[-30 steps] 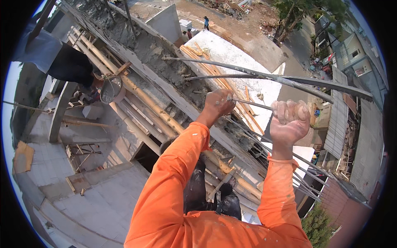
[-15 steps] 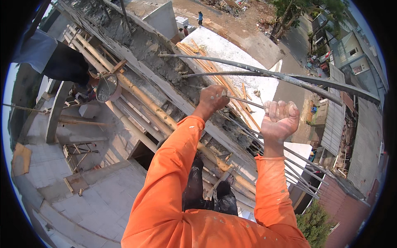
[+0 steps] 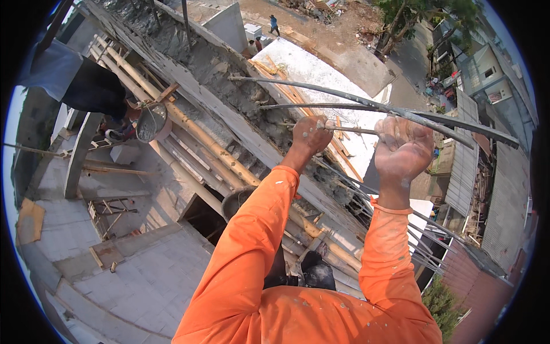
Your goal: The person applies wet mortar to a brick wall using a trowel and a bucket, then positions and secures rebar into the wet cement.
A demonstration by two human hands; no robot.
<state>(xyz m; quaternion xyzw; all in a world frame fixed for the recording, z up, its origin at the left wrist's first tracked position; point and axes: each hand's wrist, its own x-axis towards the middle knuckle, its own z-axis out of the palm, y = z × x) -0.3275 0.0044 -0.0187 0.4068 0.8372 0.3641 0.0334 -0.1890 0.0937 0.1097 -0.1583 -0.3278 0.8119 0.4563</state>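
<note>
My left hand [image 3: 310, 135] is closed around a thin, mortar-spotted steel rod [image 3: 355, 129] that crosses in front of me. My right hand [image 3: 403, 148], dusted pale, is closed on the same rod farther right, just below two longer grey rods [image 3: 321, 87] that project from wet-looking mortar [image 3: 220, 71] along the wall top. Several more thin rods [image 3: 424, 252] slope down behind my right forearm. A dark bucket [image 3: 234, 202] sits beside my left forearm, partly hidden by it.
Bamboo poles [image 3: 203, 140] run along the wall over a drop with a dark opening [image 3: 200, 218]. At upper left a person [image 3: 74, 80] is beside a mortar bucket [image 3: 150, 123]. Far below are a white slab [image 3: 321, 69] with timber, several people [image 3: 274, 24], rooftops and trees.
Both hands have shifted right and upward since half a second ago, with the gripped rod now more level. More of the dark bucket by my left forearm shows.
</note>
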